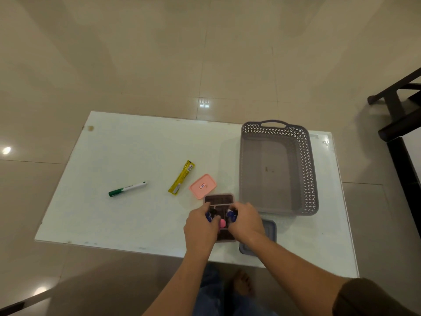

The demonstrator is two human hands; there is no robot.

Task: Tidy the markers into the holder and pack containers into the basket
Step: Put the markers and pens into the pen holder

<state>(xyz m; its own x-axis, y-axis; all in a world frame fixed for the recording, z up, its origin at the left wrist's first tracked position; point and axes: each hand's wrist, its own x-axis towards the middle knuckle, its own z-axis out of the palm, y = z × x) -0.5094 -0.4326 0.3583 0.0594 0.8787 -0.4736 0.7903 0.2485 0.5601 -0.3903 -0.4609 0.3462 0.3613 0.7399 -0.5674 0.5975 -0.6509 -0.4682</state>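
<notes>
Head view is showing the left hand (200, 226) and right hand (246, 222) each gripping a blue marker (231, 215) in the brown holder (219, 199) on the desk (114, 213), pink marker (222, 223) standing between, grey basket (312, 174) sitting just beside.

A green marker (127, 189) is laid flat toward the table's (114, 156) left edge. Blue-capped markers (231, 215) are stood in the brown holder (219, 199) near the front edge, just beside a pink container (202, 186). A grey basket (278, 167) is set by the right edge.

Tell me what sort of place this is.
Probably a room in a home: glossy beige floor tiles, a low white table holding a plastic basket, and the person's bare foot on the floor.
</notes>
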